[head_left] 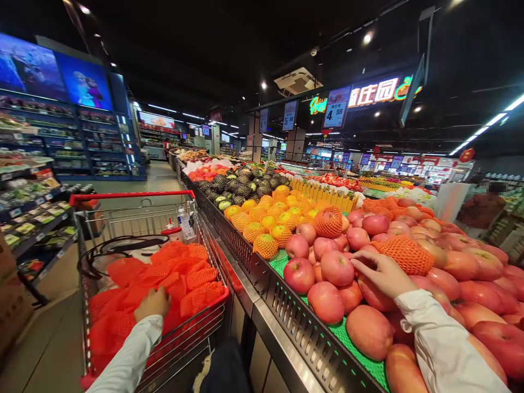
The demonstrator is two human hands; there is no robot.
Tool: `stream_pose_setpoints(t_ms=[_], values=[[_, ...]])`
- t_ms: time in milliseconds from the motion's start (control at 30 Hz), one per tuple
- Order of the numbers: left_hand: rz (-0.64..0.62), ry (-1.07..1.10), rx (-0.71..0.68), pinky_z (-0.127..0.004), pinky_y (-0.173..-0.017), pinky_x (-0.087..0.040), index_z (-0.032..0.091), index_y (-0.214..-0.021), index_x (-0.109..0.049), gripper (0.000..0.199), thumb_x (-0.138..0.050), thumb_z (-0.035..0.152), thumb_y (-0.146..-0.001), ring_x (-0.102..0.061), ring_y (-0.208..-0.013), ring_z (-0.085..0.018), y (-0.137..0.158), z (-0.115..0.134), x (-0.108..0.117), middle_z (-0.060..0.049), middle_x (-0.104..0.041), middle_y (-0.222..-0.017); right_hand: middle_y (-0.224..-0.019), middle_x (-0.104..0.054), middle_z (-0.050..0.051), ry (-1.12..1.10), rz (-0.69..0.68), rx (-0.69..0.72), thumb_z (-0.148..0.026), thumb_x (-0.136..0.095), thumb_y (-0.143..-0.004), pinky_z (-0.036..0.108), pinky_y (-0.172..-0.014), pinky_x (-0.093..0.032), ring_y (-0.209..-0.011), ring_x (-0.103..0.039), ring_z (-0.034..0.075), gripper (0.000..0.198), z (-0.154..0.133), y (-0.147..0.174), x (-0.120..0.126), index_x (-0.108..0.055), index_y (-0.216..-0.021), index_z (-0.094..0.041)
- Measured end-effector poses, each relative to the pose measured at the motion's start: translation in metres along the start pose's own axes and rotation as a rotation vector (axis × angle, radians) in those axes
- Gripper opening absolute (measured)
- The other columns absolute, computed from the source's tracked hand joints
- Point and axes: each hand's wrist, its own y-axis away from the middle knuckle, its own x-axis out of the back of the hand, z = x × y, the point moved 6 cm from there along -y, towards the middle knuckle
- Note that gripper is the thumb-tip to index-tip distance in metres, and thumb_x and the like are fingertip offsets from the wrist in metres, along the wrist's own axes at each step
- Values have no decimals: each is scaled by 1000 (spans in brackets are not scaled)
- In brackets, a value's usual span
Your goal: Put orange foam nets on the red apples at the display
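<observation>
Supermarket, right hand (382,273) flat on apples (335,267)

The shopping cart (123,229) stands left of the fruit stand (286,305) — foam nets (164,284) piled in it, the left hand (152,303) on them. Apples (335,267) lie on the stand under the right hand (382,273); netted oranges (266,221) sit behind them.

Left hand (152,303) sinks among orange foam nets (172,284), its fingers hidden. Both sleeves run off the bottom edge. A distant person's (483,210) face is blurred.
</observation>
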Motion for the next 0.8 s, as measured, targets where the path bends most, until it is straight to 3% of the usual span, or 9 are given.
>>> stream_pose_setpoints(t_ms=[200,267,333,433,533,600,700,800], values=[[107,0,113,-41,-71,-47,15,-98,-58,37,-35,43,-89,-65,-94,-35,0,15,52,-18,-63,-116,-123,-58,2,0,2,-5,-76,-46,-70,35,-111,-45,-113,-58,15,71,1,1,1,-67,-110,-20],[246,67,125,-38,-70,-45,16,-94,-57,35,-36,45,-87,-64,-92,-33,4,26,76,-16,-65,-111,-124,-57,2,-4,-1,-1,-76,-46,-70,35,-111,-45,-114,-58,15,72,1,0,0,-67,-110,-21],[474,218,82,-37,-70,-44,17,-85,-55,30,-41,44,-83,-63,-89,-30,13,47,102,-14,-67,-101,-123,-58,2,-12,7,3,-76,-47,-70,35,-111,-45,-113,-58,15,71,1,-1,0,-67,-110,-21],[733,585,-131,-32,-72,-45,17,-78,-55,23,-47,39,-75,-62,-80,-23,37,97,132,-9,-66,-83,-120,-59,2,-32,55,-3,-75,-50,-69,34,-107,-48,-110,-60,15,70,4,-2,2,-66,-110,-20],[659,964,-376,-26,-64,-45,16,-79,-56,23,-52,38,-72,-56,-67,-15,62,171,147,-3,-60,-76,-117,-60,3,-56,108,1,-73,-53,-70,33,-102,-50,-105,-61,14,69,7,-2,4,-64,-113,-19],[517,1172,-555,-24,-67,-46,16,-82,-55,19,-52,33,-76,-56,-71,-13,82,232,156,-2,-59,-79,-116,-61,5,-87,134,29,-71,-54,-73,31,-99,-52,-103,-62,13,68,8,-2,5,-62,-116,-18],[400,1421,-812,-23,-70,-46,16,-83,-55,13,-54,28,-77,-57,-77,-13,115,321,173,-3,-59,-82,-117,-60,7,-137,223,74,-72,-50,-79,25,-91,-54,-100,-62,11,71,6,-1,12,-57,-126,-18],[108,1489,-1127,-22,-65,-44,16,-83,-55,11,-54,24,-76,-55,-74,-11,145,416,183,-4,-61,-85,-117,-59,10,-179,430,99,-77,-43,-81,23,-88,-53,-99,-60,11,80,2,5,26,-52,-128,-14]])
